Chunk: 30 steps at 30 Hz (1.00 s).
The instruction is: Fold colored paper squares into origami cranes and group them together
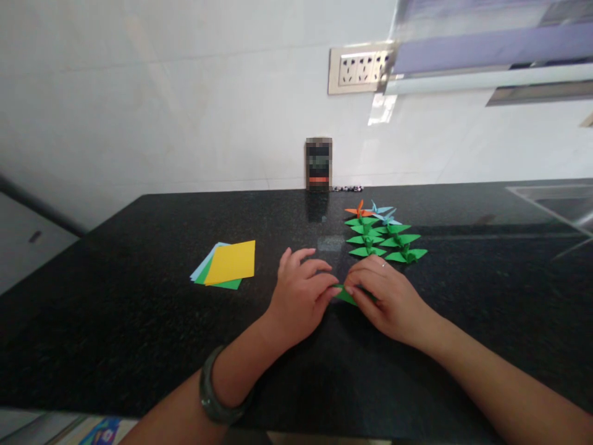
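Observation:
A small folded piece of green paper [345, 295] is held between my two hands, low over the black countertop. My left hand [303, 293] pinches its left tip between thumb and index finger, the other fingers loosely raised. My right hand [386, 296] grips the paper from the right with thumb and fingertips, covering much of it. Just beyond my right hand stand several green paper cranes [368, 241] in two columns. Behind them are an orange paper crane [360, 211] and two light blue ones [388, 217].
On the left lies a fanned stack of square paper with a yellow sheet [231, 262] on top, green and light blue beneath. A phone [319, 164] leans against the wall, a beaded strand [348, 189] beside it. A socket panel [361, 68] is above. The dark countertop [139, 321] ends near my forearms.

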{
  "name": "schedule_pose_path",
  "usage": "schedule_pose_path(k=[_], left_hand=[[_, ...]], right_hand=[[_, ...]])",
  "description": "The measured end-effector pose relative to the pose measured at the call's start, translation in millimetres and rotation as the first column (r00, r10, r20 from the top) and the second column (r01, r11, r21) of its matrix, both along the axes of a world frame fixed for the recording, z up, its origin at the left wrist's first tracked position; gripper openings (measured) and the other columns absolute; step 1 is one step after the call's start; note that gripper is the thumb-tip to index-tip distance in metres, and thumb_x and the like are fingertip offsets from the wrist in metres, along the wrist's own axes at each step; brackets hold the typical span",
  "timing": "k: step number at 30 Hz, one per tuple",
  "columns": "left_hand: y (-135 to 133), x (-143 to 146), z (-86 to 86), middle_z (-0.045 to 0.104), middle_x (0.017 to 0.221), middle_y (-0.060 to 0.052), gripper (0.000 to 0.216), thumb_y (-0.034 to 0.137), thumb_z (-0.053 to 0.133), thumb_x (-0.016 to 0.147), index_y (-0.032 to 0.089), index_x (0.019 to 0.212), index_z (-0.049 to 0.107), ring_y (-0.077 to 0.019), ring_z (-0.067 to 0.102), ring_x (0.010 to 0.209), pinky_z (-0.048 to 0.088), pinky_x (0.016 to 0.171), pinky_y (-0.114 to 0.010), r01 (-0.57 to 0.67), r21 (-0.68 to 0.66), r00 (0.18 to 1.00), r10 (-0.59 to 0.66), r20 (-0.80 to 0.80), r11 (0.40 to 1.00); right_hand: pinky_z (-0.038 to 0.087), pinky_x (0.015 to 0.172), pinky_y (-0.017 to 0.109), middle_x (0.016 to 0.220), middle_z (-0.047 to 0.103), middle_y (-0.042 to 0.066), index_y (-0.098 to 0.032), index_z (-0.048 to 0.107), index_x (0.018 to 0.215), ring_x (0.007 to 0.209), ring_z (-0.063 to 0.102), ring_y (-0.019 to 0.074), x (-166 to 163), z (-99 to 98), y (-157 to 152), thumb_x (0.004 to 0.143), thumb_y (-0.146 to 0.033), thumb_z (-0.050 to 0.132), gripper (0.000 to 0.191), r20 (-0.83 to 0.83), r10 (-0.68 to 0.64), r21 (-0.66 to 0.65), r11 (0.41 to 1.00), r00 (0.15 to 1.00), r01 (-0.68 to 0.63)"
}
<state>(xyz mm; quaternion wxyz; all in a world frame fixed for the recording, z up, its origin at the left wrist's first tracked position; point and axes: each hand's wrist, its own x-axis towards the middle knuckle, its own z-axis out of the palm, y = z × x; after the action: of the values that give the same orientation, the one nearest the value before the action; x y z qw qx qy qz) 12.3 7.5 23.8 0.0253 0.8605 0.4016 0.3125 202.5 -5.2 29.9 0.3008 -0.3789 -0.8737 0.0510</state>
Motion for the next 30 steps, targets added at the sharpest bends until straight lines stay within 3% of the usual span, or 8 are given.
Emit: schedule_pose_path(k=[5, 11, 16, 19, 22, 24, 26, 30], left_hand=[[4.8, -6.0, 3.9, 0.067, 0.079, -0.001, 0.017, 0.022, 0.050, 0.080, 0.023, 0.072, 0.065, -0.0228, 0.049, 0.099, 0.025, 0.098, -0.050, -0.089, 0.009, 0.995, 0.088, 0.053, 0.996], [23.2, -22.1, 7.3, 0.064, 0.075, -0.005, 0.022, 0.024, 0.046, 0.082, 0.018, 0.067, 0.061, -0.0211, 0.053, 0.083, 0.039, 0.084, -0.040, -0.217, 0.016, 0.971, 0.214, 0.105, 0.976], [18.7, -13.5, 7.2, 0.063, 0.073, -0.004, 0.017, 0.020, 0.049, 0.080, 0.017, 0.068, 0.060, -0.0178, 0.055, 0.081, 0.041, 0.081, -0.034, 0.079, -0.181, 0.994, -0.062, 0.095, 0.980], [13.5, -8.0, 5.5, 0.064, 0.076, -0.004, 0.014, 0.023, 0.053, 0.079, 0.018, 0.070, 0.062, -0.0185, 0.055, 0.085, 0.041, 0.083, -0.034, 0.132, -0.309, 0.970, -0.059, 0.235, 0.942], [12.5, -4.8, 1.2, 0.065, 0.083, -0.004, 0.022, 0.031, 0.060, 0.074, 0.018, 0.092, 0.062, -0.0171, 0.058, 0.080, 0.044, 0.075, -0.032, 0.180, -0.573, 0.791, 0.229, 0.568, 0.800], [13.3, -2.8, -1.7, 0.066, 0.083, -0.004, 0.032, 0.032, 0.065, 0.070, 0.016, 0.097, 0.060, -0.0154, 0.059, 0.075, 0.046, 0.073, -0.030, 0.403, -0.664, 0.590, 0.377, 0.714, 0.630], [14.1, -0.9, -3.4, 0.065, 0.076, -0.004, 0.026, 0.031, 0.068, 0.068, 0.012, 0.085, 0.062, -0.0138, 0.059, 0.072, 0.046, 0.073, -0.029, 0.578, -0.636, 0.453, 0.447, 0.772, 0.512], [14.4, 0.1, -3.0, 0.059, 0.064, 0.000, 0.020, 0.029, 0.069, 0.067, 0.012, 0.069, 0.060, -0.0092, 0.054, 0.060, 0.045, 0.064, -0.024, 0.698, -0.572, 0.303, 0.545, 0.782, 0.432]], right_hand=[[0.041, 0.072, 0.032, 0.080, 0.060, 0.007, -0.017, 0.057, 0.081, 0.077, 0.052, 0.0182, 5.9, -0.7, 6.1, 0.083, -0.017, 0.045, 0.012, 0.017, -0.024, -0.008, 1.000, 1.000, 0.024], [0.041, 0.069, 0.034, 0.072, 0.059, 0.007, -0.017, 0.056, 0.071, 0.074, 0.051, 0.0203, 29.7, -0.3, 24.1, 0.078, -0.018, 0.049, 0.010, 0.027, -0.255, 0.022, 0.967, 0.967, 0.254], [0.043, 0.069, 0.030, 0.092, 0.062, 0.008, -0.018, 0.057, 0.100, 0.083, 0.054, 0.0185, 17.0, -3.2, 14.9, 0.079, -0.030, 0.057, 0.024, -0.168, -0.108, -0.182, 0.980, 0.980, 0.077], [0.042, 0.068, 0.029, 0.072, 0.061, 0.003, -0.018, 0.061, 0.076, 0.071, 0.054, 0.0151, 3.9, -6.6, 8.2, 0.081, -0.027, 0.054, 0.013, -0.185, 0.012, -0.300, 0.951, 0.983, -0.068], [0.042, 0.061, 0.026, 0.066, 0.059, 0.002, -0.017, 0.061, 0.068, 0.063, 0.054, 0.0131, -2.9, -9.2, 6.8, 0.083, -0.027, 0.052, 0.020, -0.363, -0.125, -0.400, 0.916, 0.923, -0.033], [0.042, 0.059, 0.026, 0.065, 0.059, 0.002, -0.017, 0.061, 0.067, 0.062, 0.054, 0.0132, -4.0, -10.9, 7.7, 0.081, -0.029, 0.054, 0.020, -0.446, -0.215, -0.447, 0.894, 0.869, -0.009], [0.042, 0.058, 0.026, 0.065, 0.059, 0.002, -0.016, 0.062, 0.067, 0.061, 0.054, 0.0135, -3.7, -12.9, 8.6, 0.079, -0.030, 0.056, 0.019, -0.471, -0.226, -0.475, 0.879, 0.852, -0.030], [0.041, 0.055, 0.025, 0.067, 0.057, 0.002, -0.016, 0.064, 0.072, 0.060, 0.052, 0.0126, -1.7, -17.4, 8.7, 0.077, -0.028, 0.058, 0.014, -0.434, -0.135, -0.501, 0.858, 0.891, -0.114]])
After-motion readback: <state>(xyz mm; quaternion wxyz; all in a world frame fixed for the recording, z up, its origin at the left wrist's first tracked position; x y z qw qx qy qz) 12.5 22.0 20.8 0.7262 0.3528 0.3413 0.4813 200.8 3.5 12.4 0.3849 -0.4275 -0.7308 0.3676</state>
